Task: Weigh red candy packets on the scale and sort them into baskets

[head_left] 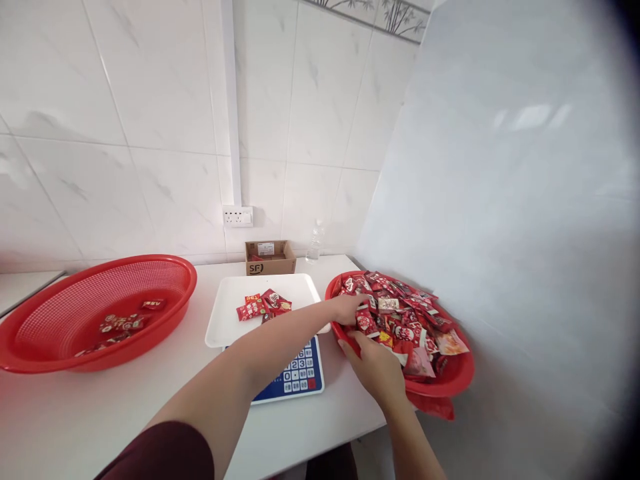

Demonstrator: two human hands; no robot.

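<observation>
A red basket (463,373) heaped with several red snack packets (400,313) sits at the right end of the white table. My left hand (347,308) reaches across into its near-left side, fingers closed around a packet in the pile. My right hand (375,370) rests on the basket's front rim with fingers curled over packets there; what it holds is hidden. A white scale tray (225,320) in the middle carries a few red packets (263,305), with the blue keypad (300,377) below it.
A large red mesh basket (165,267) at the left holds a few packets (120,325). A small cardboard box (270,258) and a clear bottle (315,241) stand by the tiled wall under a socket (238,215). A white panel (500,200) closes the right side.
</observation>
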